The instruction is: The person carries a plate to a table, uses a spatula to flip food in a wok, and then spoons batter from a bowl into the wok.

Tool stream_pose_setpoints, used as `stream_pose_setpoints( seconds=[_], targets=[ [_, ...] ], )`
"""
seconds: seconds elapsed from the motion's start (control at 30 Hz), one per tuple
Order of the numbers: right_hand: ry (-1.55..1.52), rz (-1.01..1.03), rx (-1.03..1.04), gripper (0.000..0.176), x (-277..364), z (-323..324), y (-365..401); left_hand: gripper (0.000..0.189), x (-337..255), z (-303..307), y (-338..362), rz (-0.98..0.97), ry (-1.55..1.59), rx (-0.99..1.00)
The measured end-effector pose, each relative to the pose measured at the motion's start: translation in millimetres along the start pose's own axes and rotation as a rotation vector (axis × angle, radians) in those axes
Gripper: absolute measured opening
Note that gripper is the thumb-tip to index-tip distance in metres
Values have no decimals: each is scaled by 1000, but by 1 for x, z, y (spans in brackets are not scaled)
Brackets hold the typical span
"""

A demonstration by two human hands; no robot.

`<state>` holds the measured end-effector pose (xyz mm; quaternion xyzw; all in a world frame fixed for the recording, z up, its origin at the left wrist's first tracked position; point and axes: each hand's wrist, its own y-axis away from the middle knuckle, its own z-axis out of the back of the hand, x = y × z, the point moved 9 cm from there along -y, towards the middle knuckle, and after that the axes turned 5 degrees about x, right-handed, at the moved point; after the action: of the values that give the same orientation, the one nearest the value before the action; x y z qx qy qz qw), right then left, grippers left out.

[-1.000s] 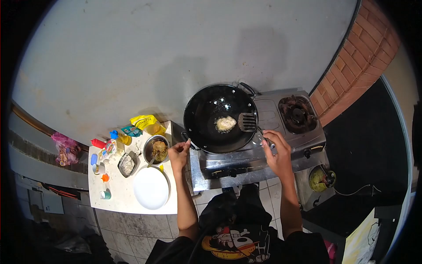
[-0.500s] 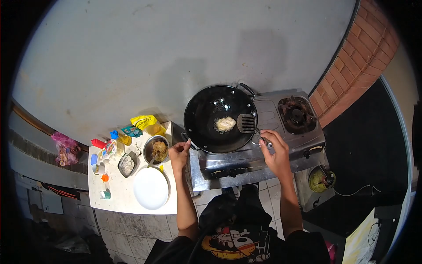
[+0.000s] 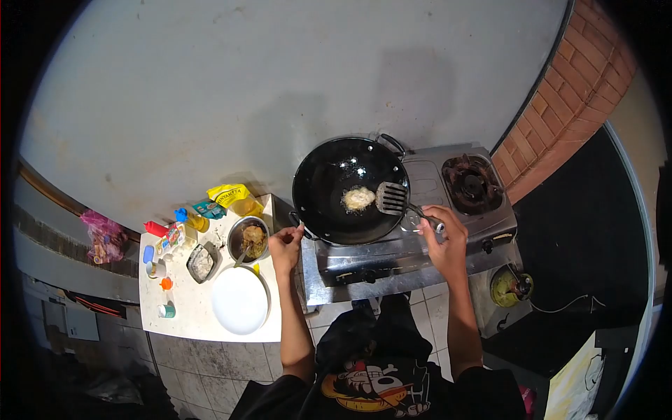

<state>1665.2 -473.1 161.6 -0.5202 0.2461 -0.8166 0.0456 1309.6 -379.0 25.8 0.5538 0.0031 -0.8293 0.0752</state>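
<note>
A black wok point(image 3: 323, 210) with two loop handles sits on the left side of the stove. In its oil lies one pale, battered piece of food point(image 3: 360, 199) with small bubbles around it. My right hand point(image 3: 445, 238) grips a slotted spatula point(image 3: 392, 199) by its handle. The spatula's dark head is inside the wok, just right of the food. At the wok's near-left handle, my left hand point(image 3: 286, 246) is closed, thumb and fingers pinching it.
The steel stove point(image 3: 420, 269) has a second burner point(image 3: 473, 183) at right. On the white table point(image 3: 189, 325) stand a plate point(image 3: 240, 301), a bowl of battered food point(image 3: 249, 238), a dish of white powder point(image 3: 201, 264), bottles and a yellow pouch point(image 3: 234, 197). A green gas cylinder point(image 3: 505, 288) stands lower right.
My right hand has shifted slightly right, and more of the spatula's handle shows. The spatula head has tilted a little beside the food. My left hand stays at the wok handle.
</note>
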Motion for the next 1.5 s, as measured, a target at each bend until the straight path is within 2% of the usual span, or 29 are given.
stream_pose_setpoints(
  seconds=[0.13, 0.33, 0.4, 0.6, 0.8, 1.13, 1.2, 1.33, 1.4, 1.5],
  targets=[
    [-128, -5, -25, 14, -2, 10, 0, 29, -21, 6, 5, -28, -71, -19],
    [-106, -21, -31, 13, -4, 14, -1, 33, -20, 12, 0, -57, -113, -49],
    [-102, -12, -40, 12, -6, 14, -1, 30, -26, 14, 1, -142, -62, -101],
    [-110, -6, -16, 12, -6, 11, -1, 29, -31, 13, 4, -227, -74, -154],
    [-103, -6, 5, 13, -10, 9, 0, 32, -38, 11, 8, -64, -122, -73],
    [-107, -23, 1, 14, -15, 8, -2, 35, -29, 9, 5, -55, -72, -73],
    [-110, -21, 1, 15, -14, 7, -2, 31, -42, 13, 7, -251, -90, -180],
    [-90, -14, 10, 15, -12, 5, -4, 31, -41, 15, 8, -211, -94, -176],
    [-79, -8, 14, 15, -9, 3, -5, 28, -26, 8, 0, -155, 2, -61],
    [-72, 2, 23, 14, -11, -2, -6, 24, -11, 4, -5, -131, 143, -33]
  ],
)
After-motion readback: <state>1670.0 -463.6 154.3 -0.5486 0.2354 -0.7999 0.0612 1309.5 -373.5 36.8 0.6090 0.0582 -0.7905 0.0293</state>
